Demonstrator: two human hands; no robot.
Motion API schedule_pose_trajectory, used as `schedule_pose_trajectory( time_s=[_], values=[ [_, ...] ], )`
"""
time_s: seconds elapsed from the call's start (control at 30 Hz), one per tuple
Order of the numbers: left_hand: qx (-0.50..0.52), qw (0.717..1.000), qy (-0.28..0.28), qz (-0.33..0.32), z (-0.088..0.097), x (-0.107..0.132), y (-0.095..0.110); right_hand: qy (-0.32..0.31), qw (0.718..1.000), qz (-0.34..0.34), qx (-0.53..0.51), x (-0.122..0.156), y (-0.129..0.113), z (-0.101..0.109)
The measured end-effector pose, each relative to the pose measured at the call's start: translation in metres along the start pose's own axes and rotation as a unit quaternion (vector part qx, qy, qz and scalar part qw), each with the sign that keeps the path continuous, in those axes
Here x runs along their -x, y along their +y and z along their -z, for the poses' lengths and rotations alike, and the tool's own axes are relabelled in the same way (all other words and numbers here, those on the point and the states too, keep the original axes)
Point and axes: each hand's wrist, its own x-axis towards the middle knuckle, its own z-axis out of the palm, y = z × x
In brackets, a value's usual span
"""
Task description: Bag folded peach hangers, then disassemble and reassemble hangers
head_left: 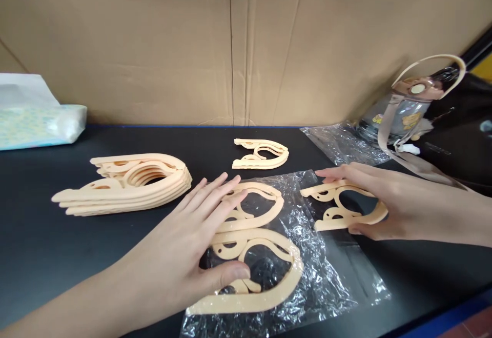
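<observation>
My left hand (200, 235) lies with its fingers spread on a clear plastic bag (323, 271). Two cream folding hangers show there, the upper folded hanger (269, 215) beyond the lower folded hanger (284, 286); the hand covers their left parts. Between thumb and fingers, my right hand (388, 199) grips another folded hanger (330, 223) by its rounded end, at the bag's right edge. On the left is a stack of folded hangers (154, 194), lying flat. Farther back, past my left fingertips, lies a small-looking folded hanger (265, 163).
A tissue pack (34, 125) lies at the back left. At the back right are a bottle (407, 107) with a strap and loop handle, a second plastic bag (338, 143) and a black object (461, 138). Cardboard (154, 45) stands behind the black table (31, 245).
</observation>
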Motion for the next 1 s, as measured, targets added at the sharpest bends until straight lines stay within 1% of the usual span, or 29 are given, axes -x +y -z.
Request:
schedule_pose_trajectory(
  time_s=[0.07,0.17,0.23,0.33,0.43,0.57,0.67,0.73,0.8,0.9,0.93,1.0],
  values=[
    [-0.002,1.0,-0.01,0.003,-0.003,0.001,0.0,0.02,1.0,0.024,0.002,-0.001,0.001,-0.004],
    [0.001,1.0,-0.01,0.002,-0.005,0.001,0.0,0.086,0.992,0.089,0.017,-0.007,-0.006,-0.012],
    [0.008,1.0,-0.009,-0.004,-0.006,0.001,-0.001,0.12,0.986,0.117,0.014,-0.013,-0.014,-0.017],
    [0.021,1.0,-0.011,-0.015,-0.005,0.002,-0.001,0.149,0.98,0.125,-0.034,-0.023,-0.022,-0.026],
    [0.017,1.0,-0.012,-0.018,-0.004,0.001,0.001,0.179,0.972,0.135,-0.067,-0.031,-0.026,-0.038],
    [0.008,1.0,-0.011,-0.007,-0.004,0.001,0.003,0.199,0.966,0.158,-0.046,-0.037,-0.026,-0.05],
    [0.019,1.0,-0.006,0.007,-0.003,0.002,0.003,0.218,0.965,0.149,0.008,-0.038,-0.024,-0.05],
    [0.03,0.999,-0.005,0.026,0.0,0.004,0.001,0.219,0.967,0.123,0.042,-0.036,-0.02,-0.045],
    [0.032,0.999,-0.011,0.04,0.005,0.005,-0.002,0.191,0.976,0.092,0.051,-0.031,-0.015,-0.039],
    [0.021,0.998,-0.028,0.049,0.01,0.007,-0.008,0.133,0.988,0.066,0.03,-0.021,-0.006,-0.032],
    [0.02,0.998,-0.035,0.051,0.01,0.007,-0.008,0.124,0.99,0.062,0.018,-0.019,-0.005,-0.032],
    [0.025,0.997,-0.038,0.063,0.008,0.008,-0.007,0.13,0.99,0.058,-0.01,-0.017,-0.003,-0.032]
  ],
)
